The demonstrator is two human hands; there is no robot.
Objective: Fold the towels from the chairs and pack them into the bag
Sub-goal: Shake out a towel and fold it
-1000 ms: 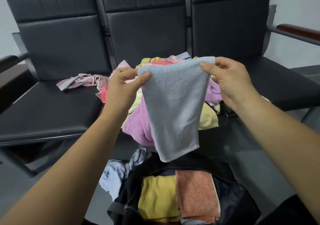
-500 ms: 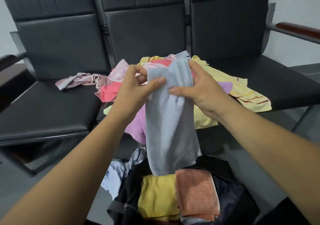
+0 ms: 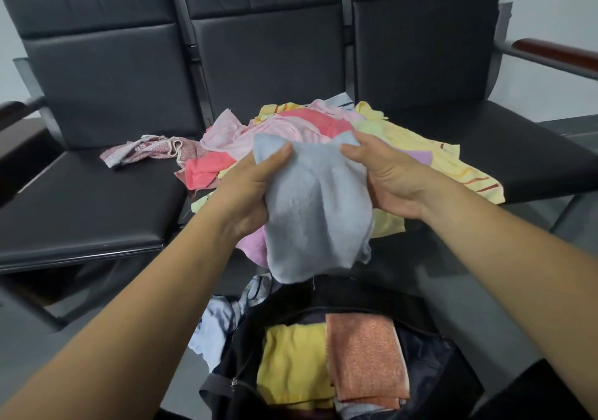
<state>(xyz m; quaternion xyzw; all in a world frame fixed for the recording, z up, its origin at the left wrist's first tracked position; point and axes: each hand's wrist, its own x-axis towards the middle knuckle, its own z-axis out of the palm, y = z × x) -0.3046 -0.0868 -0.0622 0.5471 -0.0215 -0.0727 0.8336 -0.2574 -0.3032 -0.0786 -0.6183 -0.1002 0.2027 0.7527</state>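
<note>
A pale blue towel [image 3: 315, 212], folded narrow, hangs between my hands above the open black bag [image 3: 430, 351]. My left hand [image 3: 249, 189] grips its left side with the thumb on top. My right hand [image 3: 385, 176] grips its right side. Inside the bag lie a folded yellow towel [image 3: 293, 364] and a folded orange towel [image 3: 365, 355]. Behind my hands, a pile of pink, red, yellow and purple towels [image 3: 310, 125] covers the middle chair seat.
Three black chairs [image 3: 97, 79] stand in a row. A pink patterned cloth [image 3: 145, 149] lies on the left seat. A white and blue cloth [image 3: 220, 325] sits on the floor left of the bag. A wooden armrest [image 3: 556, 52] juts out at the right.
My hands brought the spread towel's top corners together, then lowered and moved apart again, now holding it by its sides closer to the bag.
</note>
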